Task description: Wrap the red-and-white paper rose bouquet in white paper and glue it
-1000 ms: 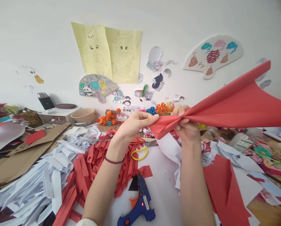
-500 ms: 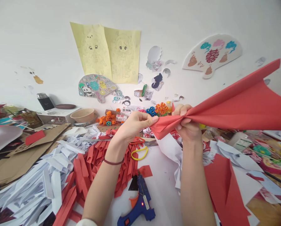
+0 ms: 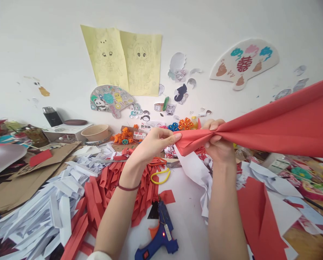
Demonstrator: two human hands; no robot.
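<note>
A large sheet of red paper (image 3: 275, 122) is gathered to a narrow neck and flares out to the right edge of the view. My right hand (image 3: 218, 139) is closed round the gathered neck. Between thumb and fingers, my left hand (image 3: 164, 141) pinches the short folded end at the left. Below the hands hangs a twisted piece of white paper (image 3: 195, 169). A blue glue gun (image 3: 161, 231) with a lit red light lies on the table under my forearms.
Piles of folded white strips (image 3: 47, 206) and red strips (image 3: 115, 180) cover the left side. Yellow-handled scissors (image 3: 160, 177) lie in the middle. At the right are red sheets (image 3: 261, 216) and colourful craft pieces (image 3: 302, 173). A beige bowl (image 3: 95, 133) stands near the wall.
My right hand has shifted slightly to the right. The flared part of the red paper has tilted lower and reaches further right. My left hand keeps its pinch.
</note>
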